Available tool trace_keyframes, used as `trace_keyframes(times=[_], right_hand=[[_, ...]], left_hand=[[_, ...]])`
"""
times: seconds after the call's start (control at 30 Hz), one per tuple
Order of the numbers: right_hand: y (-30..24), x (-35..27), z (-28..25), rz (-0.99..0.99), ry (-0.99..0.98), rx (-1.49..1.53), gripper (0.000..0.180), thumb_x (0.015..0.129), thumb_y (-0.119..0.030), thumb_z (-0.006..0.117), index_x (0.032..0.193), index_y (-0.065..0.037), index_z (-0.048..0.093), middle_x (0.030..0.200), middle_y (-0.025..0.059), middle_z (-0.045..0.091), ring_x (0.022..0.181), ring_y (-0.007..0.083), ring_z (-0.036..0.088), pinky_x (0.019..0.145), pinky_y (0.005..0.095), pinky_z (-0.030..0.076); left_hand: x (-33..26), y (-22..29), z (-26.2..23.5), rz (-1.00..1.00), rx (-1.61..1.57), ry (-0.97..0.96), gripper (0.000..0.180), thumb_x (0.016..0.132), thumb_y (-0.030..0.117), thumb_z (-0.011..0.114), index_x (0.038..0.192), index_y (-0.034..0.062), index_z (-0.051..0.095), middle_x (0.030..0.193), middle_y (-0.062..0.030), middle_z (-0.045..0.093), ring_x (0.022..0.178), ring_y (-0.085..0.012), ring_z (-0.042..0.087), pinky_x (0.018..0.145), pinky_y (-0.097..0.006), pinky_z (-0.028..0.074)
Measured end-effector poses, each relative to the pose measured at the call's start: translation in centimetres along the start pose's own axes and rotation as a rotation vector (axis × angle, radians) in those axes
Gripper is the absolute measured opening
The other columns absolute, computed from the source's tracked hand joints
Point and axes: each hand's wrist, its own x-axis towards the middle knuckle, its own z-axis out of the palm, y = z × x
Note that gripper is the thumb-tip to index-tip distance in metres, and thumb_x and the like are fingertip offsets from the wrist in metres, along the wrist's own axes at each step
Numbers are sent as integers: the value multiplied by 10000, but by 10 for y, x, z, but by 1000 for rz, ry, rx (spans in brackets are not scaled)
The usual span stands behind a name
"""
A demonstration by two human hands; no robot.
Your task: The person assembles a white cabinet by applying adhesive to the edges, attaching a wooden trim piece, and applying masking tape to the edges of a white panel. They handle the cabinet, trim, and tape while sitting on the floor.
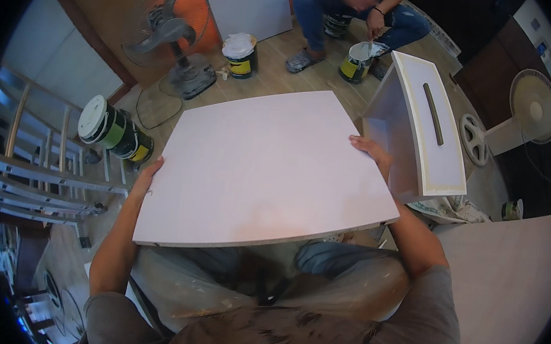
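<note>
A large flat white panel (262,171) lies level above my lap, gripped at its two side edges. My left hand (150,174) holds the left edge, its fingers partly hidden beneath the board. On the opposite edge, toward the far right corner, my right hand (373,152) is closed round the rim, with fingertips showing on top. Just right of that hand stands a white drawer (415,125) on end, its front fitted with a dark bar handle (433,114).
A co-worker (359,17) sits ahead, one hand at an open paint bucket (356,62). Another bucket (239,56) and a dark fan (176,41) stand at far left. Stacked buckets (117,130) and a metal ladder (49,173) are on the left; a pale board (506,287) lies right.
</note>
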Motion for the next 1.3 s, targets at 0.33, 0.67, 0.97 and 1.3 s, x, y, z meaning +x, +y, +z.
trace_keyframes(times=[0.33, 0.67, 0.97, 1.3], right_hand=[[38, -13, 0, -105, -86, -238, 286, 845, -40, 710, 1129, -52, 744, 1217, 138, 740, 1081, 296, 729, 980, 383, 581], [70, -60, -1, -197, -55, -661, 427, 904, -73, 640, 1322, -137, 695, 1310, 97, 705, 1013, 292, 713, 968, 412, 577], [87, -127, -43, 490, -239, -747, 332, 946, -145, 664, 1273, -148, 718, 1099, 99, 754, 855, 279, 684, 745, 386, 568], [-20, -93, -78, 1102, -200, 273, 402, 1071, -386, 557, 1261, -58, 694, 1017, 20, 702, 874, 151, 625, 785, 320, 527]], left_hand=[[-18, 4, 32, -212, -122, -25, 560, 1052, 458, 541, 1388, 11, 571, 1277, -167, 681, 1122, -290, 687, 951, -454, 581], [-7, -38, 46, -164, -190, 44, 586, 1044, 497, 559, 1428, 53, 547, 1354, -143, 650, 1227, -315, 632, 1054, -495, 520], [23, -85, 29, 42, -56, 181, 654, 1053, 529, 531, 1478, 34, 484, 1427, -155, 600, 1269, -313, 598, 1102, -453, 467], [11, -80, 37, 34, 105, 327, 696, 1046, 524, 553, 1438, -49, 503, 1430, -214, 586, 1272, -338, 591, 1086, -444, 461]])
